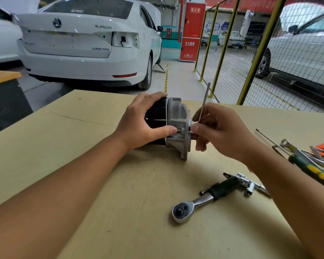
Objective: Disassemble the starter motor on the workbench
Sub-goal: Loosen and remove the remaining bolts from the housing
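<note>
1. The starter motor lies on its side near the middle of the tabletop, its black body to the left and its grey cast end housing to the right.
2. The left hand is wrapped over the black body, fingers curled across the top and thumb pressed along the near side, steadying it.
3. The right hand pinches a thin metal rod between thumb and fingers; the rod stands up and leans slightly right, its lower end at the housing's flange. It looks like a hex key or a long through bolt; I cannot tell which.
4. Body and housing look joined, so the teardown appears to be at an early stage: fasteners at the housing end are being dealt with.
5. A similar long thin rod lies on the tabletop to the right, possibly a bolt already out.
6. A ratchet wrench, a small socket piece and a green-and-yellow handled tool lie near the right forearm.
7. Left to do, by my judgement: separate housing from body and draw out the internal parts.
</note>
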The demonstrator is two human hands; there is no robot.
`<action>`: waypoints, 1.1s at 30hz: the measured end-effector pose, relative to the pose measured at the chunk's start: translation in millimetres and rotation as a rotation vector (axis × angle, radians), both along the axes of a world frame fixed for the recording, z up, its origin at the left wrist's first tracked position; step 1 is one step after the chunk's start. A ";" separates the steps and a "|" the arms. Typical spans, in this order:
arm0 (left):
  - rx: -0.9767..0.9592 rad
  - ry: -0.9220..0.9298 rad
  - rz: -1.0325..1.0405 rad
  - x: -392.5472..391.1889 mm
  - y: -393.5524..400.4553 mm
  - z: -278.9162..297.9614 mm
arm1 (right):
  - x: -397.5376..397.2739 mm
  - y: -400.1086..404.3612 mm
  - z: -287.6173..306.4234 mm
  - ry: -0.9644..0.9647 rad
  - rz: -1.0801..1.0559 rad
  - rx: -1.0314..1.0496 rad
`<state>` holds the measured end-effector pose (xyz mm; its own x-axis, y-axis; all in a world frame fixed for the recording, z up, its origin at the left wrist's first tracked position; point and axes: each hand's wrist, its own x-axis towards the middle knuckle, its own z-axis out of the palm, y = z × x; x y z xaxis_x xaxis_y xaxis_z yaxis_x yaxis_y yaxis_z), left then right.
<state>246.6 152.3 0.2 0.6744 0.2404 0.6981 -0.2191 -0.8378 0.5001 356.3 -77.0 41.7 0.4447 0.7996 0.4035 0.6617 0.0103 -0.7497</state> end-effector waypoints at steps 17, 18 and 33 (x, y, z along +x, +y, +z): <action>0.008 -0.021 -0.003 2.2 2.9 -2.1 | -2.8 2.2 17.9 -0.792 0.128 -0.185; 0.004 -0.022 -0.003 2.1 2.7 -1.9 | -2.0 1.8 17.5 -0.763 0.118 -0.184; -0.002 -0.018 -0.002 2.0 2.2 -1.9 | 0.5 7.5 -1.9 0.081 0.009 -0.002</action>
